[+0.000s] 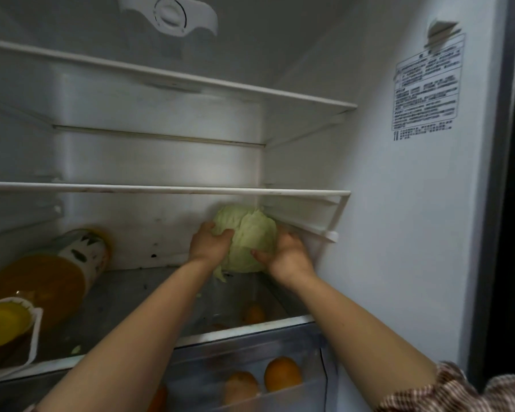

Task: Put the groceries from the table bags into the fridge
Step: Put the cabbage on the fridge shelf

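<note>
Looking into an open fridge (414, 218): white walls, glass shelves edged in white.

On the lowest glass shelf (149, 292), at its back right corner, a pale green cabbage (250, 242), clasped between two bare hands. Left hand (210, 243) on the cabbage's left flank, fingers curled over the upper leaves, thumb hooked across the front. Right hand (287, 255) cupping the right flank, thumb pressed across the lower front, fingers wrapped behind and hidden. One loose outer leaf (219, 275) hanging from the lower left, reaching the shelf surface. Cannot tell whether the head itself rests on the glass or hangs just above it. Tucked close under the right end of the middle shelf (161, 189), just beside the right wall.

At the lowest shelf's left edge, a large bottle of orange liquid (51, 278), lying on its side, white label with dark leaves. In front of it, at the front left corner, a white-rimmed container (33, 337) with something yellow inside, too blurred to name.

Below the shelf's front edge, a clear crisper drawer (318, 382), holding an orange (283, 373) and, beside it, a duller brownish round item (240, 386). Another orange-coloured fruit (254, 313), seen through the glass near the right forearm.

High on the right wall, a printed label (425, 87), text unreadable. On the ceiling, a round dial (170, 14). On the right upper arm, a brown-and-white checked sleeve (458, 391).
</note>
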`<move>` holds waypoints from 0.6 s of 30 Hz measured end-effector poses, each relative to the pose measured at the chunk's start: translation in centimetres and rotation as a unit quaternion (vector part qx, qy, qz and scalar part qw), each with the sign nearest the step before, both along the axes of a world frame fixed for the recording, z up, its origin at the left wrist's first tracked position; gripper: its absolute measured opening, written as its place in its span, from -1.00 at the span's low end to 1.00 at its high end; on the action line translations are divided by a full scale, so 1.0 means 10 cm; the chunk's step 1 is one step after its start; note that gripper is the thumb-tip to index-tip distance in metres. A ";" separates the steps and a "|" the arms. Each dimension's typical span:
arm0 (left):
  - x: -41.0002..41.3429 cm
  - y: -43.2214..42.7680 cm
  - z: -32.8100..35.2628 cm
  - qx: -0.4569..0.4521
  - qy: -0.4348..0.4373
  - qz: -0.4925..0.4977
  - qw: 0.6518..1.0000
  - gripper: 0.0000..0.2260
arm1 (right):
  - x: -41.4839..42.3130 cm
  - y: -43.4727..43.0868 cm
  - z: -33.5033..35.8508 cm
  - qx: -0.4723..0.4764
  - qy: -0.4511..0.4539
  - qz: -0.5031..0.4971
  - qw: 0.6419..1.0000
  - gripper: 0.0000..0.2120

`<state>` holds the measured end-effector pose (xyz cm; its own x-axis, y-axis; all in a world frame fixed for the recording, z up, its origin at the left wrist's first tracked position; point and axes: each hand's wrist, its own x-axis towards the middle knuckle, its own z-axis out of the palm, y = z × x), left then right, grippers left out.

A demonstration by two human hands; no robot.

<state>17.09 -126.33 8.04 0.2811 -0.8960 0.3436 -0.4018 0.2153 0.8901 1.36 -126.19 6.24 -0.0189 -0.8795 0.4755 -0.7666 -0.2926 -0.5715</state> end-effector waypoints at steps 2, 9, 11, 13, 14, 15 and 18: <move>-0.02 0.15 -0.03 -0.006 -0.018 0.028 0.999 -0.55 | 0.00 0.15 -0.02 -0.016 0.012 -0.003 1.000 -0.37; -0.04 1.34 -0.13 -0.073 -0.100 0.081 0.989 -0.69 | 0.05 1.16 -0.08 -0.048 0.060 0.036 0.996 -0.45; -0.05 1.77 -0.22 -0.084 -0.123 0.100 0.984 -0.71 | 0.06 1.55 -0.15 -0.052 0.062 0.062 0.995 -0.46; -0.06 2.25 -0.35 -0.084 -0.147 0.119 0.978 -0.71 | 0.03 1.96 -0.25 -0.054 0.062 0.089 0.993 -0.49; -0.06 2.51 -0.45 -0.080 -0.159 0.129 0.976 -0.70 | 0.01 2.17 -0.32 -0.052 0.063 0.102 0.991 -0.49; -0.06 2.79 -0.55 -0.076 -0.170 0.139 0.973 -0.69 | -0.01 2.38 -0.40 -0.053 0.066 0.116 0.990 -0.49; -0.04 3.62 -0.83 -0.063 -0.210 0.180 0.959 -0.69 | -0.06 3.05 -0.66 -0.051 0.073 0.160 0.983 -0.49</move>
<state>16.64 -90.15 -0.29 0.3771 -0.7114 0.5930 -0.7881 0.0899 0.6090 0.79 -95.73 -0.39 0.3263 -0.7765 0.5390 -0.6974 -0.5827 -0.4173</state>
